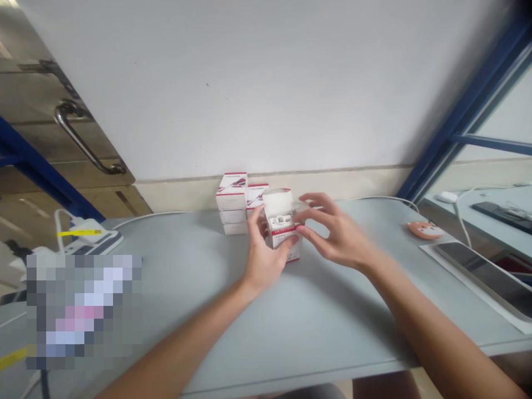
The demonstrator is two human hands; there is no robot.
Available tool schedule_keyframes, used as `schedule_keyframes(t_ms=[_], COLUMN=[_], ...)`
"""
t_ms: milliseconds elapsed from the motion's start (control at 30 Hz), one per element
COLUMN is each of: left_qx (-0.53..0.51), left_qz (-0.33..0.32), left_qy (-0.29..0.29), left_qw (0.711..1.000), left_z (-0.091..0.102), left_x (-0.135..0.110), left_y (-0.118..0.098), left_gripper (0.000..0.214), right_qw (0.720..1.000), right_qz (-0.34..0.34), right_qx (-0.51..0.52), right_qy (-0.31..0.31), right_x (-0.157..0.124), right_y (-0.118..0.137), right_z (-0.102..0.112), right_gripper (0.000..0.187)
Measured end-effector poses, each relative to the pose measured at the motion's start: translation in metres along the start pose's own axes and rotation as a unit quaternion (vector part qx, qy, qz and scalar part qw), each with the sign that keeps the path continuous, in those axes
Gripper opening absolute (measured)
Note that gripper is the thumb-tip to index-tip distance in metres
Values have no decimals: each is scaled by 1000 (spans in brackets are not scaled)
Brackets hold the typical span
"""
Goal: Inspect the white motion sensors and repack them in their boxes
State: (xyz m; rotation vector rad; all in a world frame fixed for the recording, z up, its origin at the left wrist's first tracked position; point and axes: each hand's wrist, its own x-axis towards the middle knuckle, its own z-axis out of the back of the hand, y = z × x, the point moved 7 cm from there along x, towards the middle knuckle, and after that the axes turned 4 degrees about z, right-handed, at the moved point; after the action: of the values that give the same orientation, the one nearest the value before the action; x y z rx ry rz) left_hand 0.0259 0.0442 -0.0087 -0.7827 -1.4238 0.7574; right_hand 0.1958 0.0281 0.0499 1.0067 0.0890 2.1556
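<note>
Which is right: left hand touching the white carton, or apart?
Touching: the head view shows the left hand gripping the white carton, thumb across its front.

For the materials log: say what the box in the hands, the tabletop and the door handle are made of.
The box looks like printed white card, with crisp folded edges. The tabletop seems matte grey laminate or painted metal; its look leaves that open. The door handle looks like polished steel, from its bright highlights.

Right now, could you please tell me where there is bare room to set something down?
Bare tabletop lies between your forearms; it is crowded around the stacked boxes and the box between your left hand and right hand.
</note>
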Motion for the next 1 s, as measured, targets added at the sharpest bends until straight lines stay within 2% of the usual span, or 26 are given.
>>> schedule_keyframes(t_ms=[100, 133, 200, 267, 333, 433, 467, 600, 767, 900, 1000], left_qx=[-9, -13, -2, 35, 70, 66, 57, 31, 16, 72, 102], left_qz=[0, -1, -10, -25, -41, -47, -45, -32, -59, -75, -114], left_qy=[-10, -16, -19, -4, 12, 30, 39, 53, 14, 44, 64], left_qw=[1000, 1000, 1000, 999, 997, 996, 997, 998, 998, 994, 986], left_z=[1, 3, 5, 5, 6, 7, 6, 2, 4, 2, 2], left_x=[1, 1, 1, 3, 5, 8, 8, 6, 1, 4, 5], left_y=[2, 3, 4, 3, 2, 2, 2, 6, 8, 8, 5], left_gripper=[85, 86, 78, 59, 45, 44, 43, 49, 73, 59, 48], right_qw=[987, 979, 969, 974, 977, 967, 961, 953, 976, 981, 985], right_qz=[-37, -50, -60, -49, -42, -51, -55, -34, 7, 14, 36], right_qx=[123, 162, 204, 198, 191, 226, 239, 238, 158, 155, 134], right_qy=[-95, -117, -122, -100, -87, -107, -125, -182, -151, -120, -104], right_x=[-3, -4, -4, -3, -2, -1, -1, -3, 0, 0, -2], right_y=[-12, -15, -17, -12, -8, -8, -10, -11, -3, -1, -3], right_z=[-12, -16, -24, -28, -26, -21, -19, -15, -12, -9, -10], right_gripper=[54, 57, 46, 30, 22, 15, 15, 38, 8, 7, 9])
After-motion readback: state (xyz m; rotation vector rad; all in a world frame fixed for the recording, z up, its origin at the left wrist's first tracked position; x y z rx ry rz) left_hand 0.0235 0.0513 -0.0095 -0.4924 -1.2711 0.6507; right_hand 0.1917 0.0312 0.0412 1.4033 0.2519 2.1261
